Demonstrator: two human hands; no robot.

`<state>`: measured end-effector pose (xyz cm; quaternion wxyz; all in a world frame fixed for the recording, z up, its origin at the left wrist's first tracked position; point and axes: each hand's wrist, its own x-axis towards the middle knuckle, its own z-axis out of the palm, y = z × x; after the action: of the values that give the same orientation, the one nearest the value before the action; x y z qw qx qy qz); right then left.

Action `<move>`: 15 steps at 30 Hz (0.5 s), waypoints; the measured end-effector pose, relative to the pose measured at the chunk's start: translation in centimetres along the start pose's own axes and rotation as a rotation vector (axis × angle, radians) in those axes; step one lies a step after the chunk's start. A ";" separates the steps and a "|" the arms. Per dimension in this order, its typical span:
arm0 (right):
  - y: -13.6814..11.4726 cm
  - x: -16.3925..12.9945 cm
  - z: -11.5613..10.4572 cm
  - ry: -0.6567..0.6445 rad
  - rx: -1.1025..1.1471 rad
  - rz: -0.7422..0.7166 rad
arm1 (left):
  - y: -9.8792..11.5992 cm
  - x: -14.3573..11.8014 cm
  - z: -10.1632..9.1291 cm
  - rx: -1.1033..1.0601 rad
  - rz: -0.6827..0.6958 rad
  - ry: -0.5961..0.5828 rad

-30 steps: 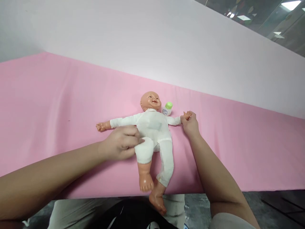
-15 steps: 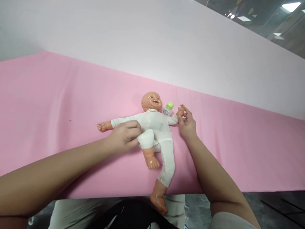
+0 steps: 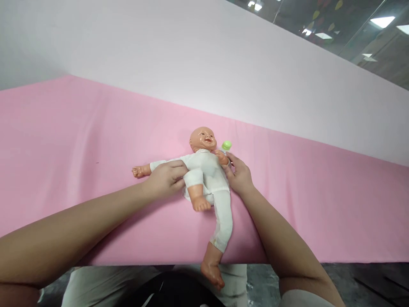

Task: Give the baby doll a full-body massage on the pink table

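A baby doll [image 3: 212, 170] with a white cloth body and plastic head, hands and feet lies face up in front of me. My left hand [image 3: 169, 177] grips the doll's bent leg [image 3: 194, 179] near the knee, holding it up over the belly. On the other side, my right hand [image 3: 239, 174] closes around the doll's arm [image 3: 223, 157], which is folded in toward the chest. The other doll leg [image 3: 223, 219] lies straight, its foot hanging past the table edge. Just beyond my right fingers is a small bottle [image 3: 226, 145] with a green cap, its lower part mostly hidden.
A pink cloth [image 3: 128, 128] covers the table, with soft folds at left and right. Behind it stands a white wall [image 3: 159, 51], with glass panels [image 3: 319, 34] above at the right. The table's front edge runs close to my lap.
My right hand has moved left, bringing the doll's arm from outstretched to folded at the chest. My left hand has raised the bent leg slightly toward the belly.
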<state>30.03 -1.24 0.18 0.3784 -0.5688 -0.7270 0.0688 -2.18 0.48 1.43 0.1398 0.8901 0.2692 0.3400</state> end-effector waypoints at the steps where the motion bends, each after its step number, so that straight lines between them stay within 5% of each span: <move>1: 0.4 0.0 -0.1 0.059 0.061 0.051 | 0.4 -0.2 -0.1 0.024 0.052 0.002; 7: 5.2 0.7 -1.6 0.360 0.233 0.347 | 3.3 -1.1 -0.6 0.098 0.428 -0.007; 10: 7.3 1.0 -2.7 0.215 0.018 0.568 | 4.5 -1.1 -0.7 0.092 0.532 -0.079; 12: 8.0 1.2 -3.2 0.113 -0.134 0.606 | 4.9 -1.1 -0.5 0.078 0.565 -0.094; 15: 7.7 1.2 -3.3 0.123 -0.173 0.603 | 4.8 -1.3 -0.3 0.072 0.562 -0.078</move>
<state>38.00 1.37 -1.02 0.3345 -0.7919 -0.5044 0.0813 -1.30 -4.18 3.03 0.0188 0.9466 0.0183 0.3213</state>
